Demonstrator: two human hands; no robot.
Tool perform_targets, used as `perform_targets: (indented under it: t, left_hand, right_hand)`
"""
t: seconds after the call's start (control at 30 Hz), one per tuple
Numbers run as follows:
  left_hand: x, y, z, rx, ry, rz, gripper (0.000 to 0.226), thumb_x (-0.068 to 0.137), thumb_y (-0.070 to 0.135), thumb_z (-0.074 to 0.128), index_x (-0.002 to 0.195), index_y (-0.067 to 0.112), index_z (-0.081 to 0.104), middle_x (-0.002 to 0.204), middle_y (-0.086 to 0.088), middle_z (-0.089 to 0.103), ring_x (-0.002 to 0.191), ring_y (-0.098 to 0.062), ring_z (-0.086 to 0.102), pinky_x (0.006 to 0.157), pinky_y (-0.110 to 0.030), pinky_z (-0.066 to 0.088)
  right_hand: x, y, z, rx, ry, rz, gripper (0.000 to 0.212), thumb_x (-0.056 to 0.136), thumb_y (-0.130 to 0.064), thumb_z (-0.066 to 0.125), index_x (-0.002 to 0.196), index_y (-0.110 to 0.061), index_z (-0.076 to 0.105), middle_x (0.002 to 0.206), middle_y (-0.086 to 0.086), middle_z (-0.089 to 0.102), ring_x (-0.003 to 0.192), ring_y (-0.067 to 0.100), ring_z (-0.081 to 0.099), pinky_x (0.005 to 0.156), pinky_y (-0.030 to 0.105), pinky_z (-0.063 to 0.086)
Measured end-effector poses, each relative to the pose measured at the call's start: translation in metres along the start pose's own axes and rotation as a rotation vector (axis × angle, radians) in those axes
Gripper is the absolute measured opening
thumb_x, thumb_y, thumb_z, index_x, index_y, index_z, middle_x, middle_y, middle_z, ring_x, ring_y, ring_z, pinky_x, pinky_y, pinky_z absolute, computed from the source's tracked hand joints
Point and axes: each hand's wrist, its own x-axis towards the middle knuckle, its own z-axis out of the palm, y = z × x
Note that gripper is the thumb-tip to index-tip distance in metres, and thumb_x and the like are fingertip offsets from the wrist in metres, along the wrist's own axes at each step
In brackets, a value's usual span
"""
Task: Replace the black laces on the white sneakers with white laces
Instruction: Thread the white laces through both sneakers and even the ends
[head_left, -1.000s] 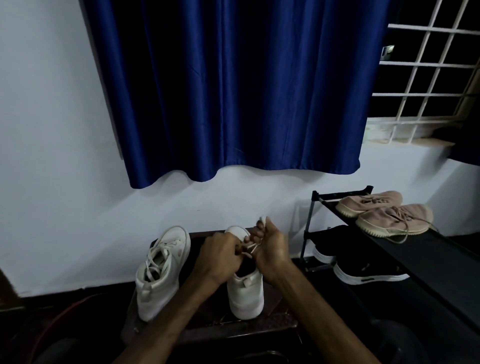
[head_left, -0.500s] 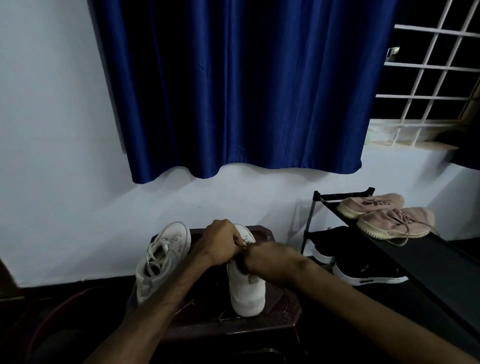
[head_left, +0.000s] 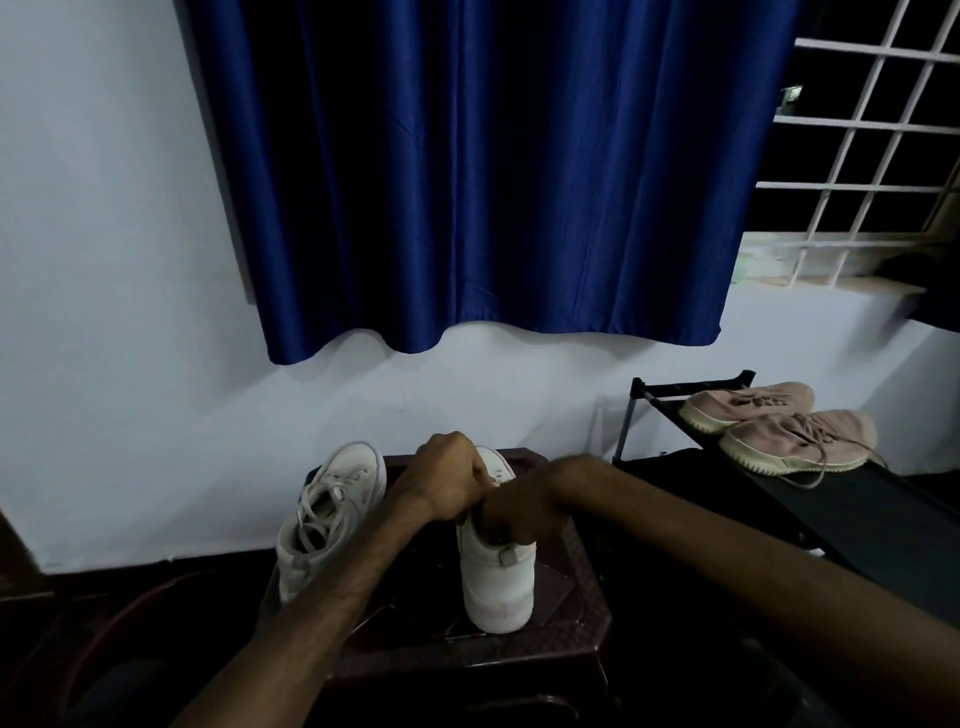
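Both hands meet over one white sneaker (head_left: 497, 577), which stands in the middle of the brown plastic stool (head_left: 571, 603) with its heel toward the camera. The left hand (head_left: 451, 480) lies curled over the shoe's forepart, knuckles up. The right hand (head_left: 511, 514) touches it from the stool's right side, its fingers bent down around the shoe's collar. The light is poor here, so the fingers probably pinch a lace between them, but no lace can be made out.

A second white sneaker (head_left: 327, 519) leans at the stool's left edge, toe up, with white laces (head_left: 317, 501) threaded loosely through it. That makes two white sneakers on the stool.

To the right of the stool stands one black shoe rack (head_left: 862, 519), with two pink sneakers (head_left: 779, 431) side by side on its top shelf. Above the stool one blue curtain (head_left: 493, 182) hangs on the white wall, and one white window grille (head_left: 857, 156) lies up to the right.
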Motion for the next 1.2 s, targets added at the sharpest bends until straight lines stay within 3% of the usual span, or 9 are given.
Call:
perform_targets:
  t: [0.13,0.2,0.33,0.57,0.73,0.87,1.0,1.1,1.2]
  left_hand:
    - [-0.001,-0.005,-0.008,0.043,-0.018,0.004,0.027,0.076,0.004,0.062,0.089,0.019,0.080,0.091,-0.010,0.075,0.084,-0.027,0.069,0.069,-0.025,0.052]
    - [0.001,-0.009,-0.012,0.035,-0.021,0.012,0.024,0.075,0.008,0.064,0.088,0.019,0.080,0.088,-0.011,0.075,0.083,-0.028,0.069,0.068,-0.025,0.052]
    - [0.000,-0.008,-0.008,0.021,-0.018,0.021,0.011,0.073,0.022,0.077,0.077,0.013,0.079,0.074,-0.011,0.074,0.064,-0.025,0.070,0.059,-0.031,0.058]
    - [0.000,-0.008,0.004,0.023,0.049,0.019,0.012,0.077,0.029,0.079,0.080,0.018,0.081,0.083,-0.001,0.077,0.078,-0.014,0.070,0.062,-0.018,0.049]
    - [-0.015,-0.005,0.004,-0.026,0.029,0.089,0.011,0.084,0.021,0.072,0.091,0.023,0.080,0.099,0.002,0.076,0.092,-0.011,0.068,0.085,-0.022,0.051]
    - [-0.042,-0.017,-0.018,-0.062,0.162,0.128,0.014,0.088,0.028,0.066,0.097,0.025,0.076,0.100,0.009,0.075,0.089,-0.007,0.067,0.084,-0.028,0.053]
    - [-0.085,-0.046,-0.042,0.318,0.331,0.010,0.022,0.096,0.041,0.054,0.109,0.030,0.067,0.114,0.013,0.065,0.104,-0.014,0.062,0.084,-0.032,0.049]
    - [-0.103,-0.080,-0.036,0.476,0.187,-0.199,0.051,0.091,0.059,0.051,0.130,0.027,0.052,0.134,0.002,0.050,0.117,-0.021,0.053,0.089,-0.037,0.047]
    - [-0.105,-0.102,-0.016,0.414,0.121,-0.252,0.051,0.094,0.048,0.056,0.136,0.022,0.051,0.140,-0.011,0.040,0.113,-0.030,0.057,0.094,-0.039,0.049]
  right_hand:
    - [-0.009,-0.005,-0.004,0.195,0.276,-0.036,0.039,0.078,0.008,0.057,0.054,-0.017,0.041,0.056,0.001,0.042,0.054,0.015,0.039,0.053,0.016,0.032]
    - [-0.021,-0.007,-0.001,0.247,0.493,-0.039,0.019,0.077,0.001,0.068,0.072,-0.017,0.071,0.074,0.000,0.068,0.068,0.014,0.061,0.065,0.025,0.050]
    - [-0.038,0.006,0.004,0.325,0.662,0.067,0.031,0.076,0.004,0.071,0.096,-0.019,0.078,0.095,-0.005,0.075,0.085,0.006,0.068,0.077,0.024,0.055]
    - [-0.027,-0.022,0.018,0.110,0.189,0.154,0.017,0.084,0.002,0.047,0.086,-0.013,0.053,0.099,0.018,0.062,0.084,0.033,0.058,0.067,0.037,0.043]
    - [-0.032,-0.033,0.024,0.169,0.447,0.256,0.005,0.084,-0.016,0.056,0.087,-0.017,0.060,0.097,0.012,0.065,0.090,0.035,0.062,0.070,0.038,0.049]
    - [-0.034,-0.047,0.038,0.324,0.470,0.292,0.034,0.095,-0.049,0.046,0.091,-0.016,0.052,0.100,0.011,0.064,0.090,0.033,0.062,0.069,0.033,0.041]
    - [-0.017,-0.057,0.047,0.427,0.491,0.346,0.023,0.099,-0.026,0.053,0.106,-0.004,0.051,0.120,0.020,0.059,0.110,0.038,0.057,0.083,0.036,0.045]
    - [0.004,-0.066,0.045,0.434,0.547,0.371,0.021,0.096,-0.014,0.052,0.113,-0.001,0.052,0.121,0.023,0.060,0.111,0.040,0.058,0.088,0.041,0.049]
    - [0.024,-0.079,0.036,0.403,0.554,0.387,0.023,0.099,-0.015,0.048,0.117,0.000,0.051,0.118,0.024,0.061,0.109,0.040,0.058,0.081,0.041,0.046]
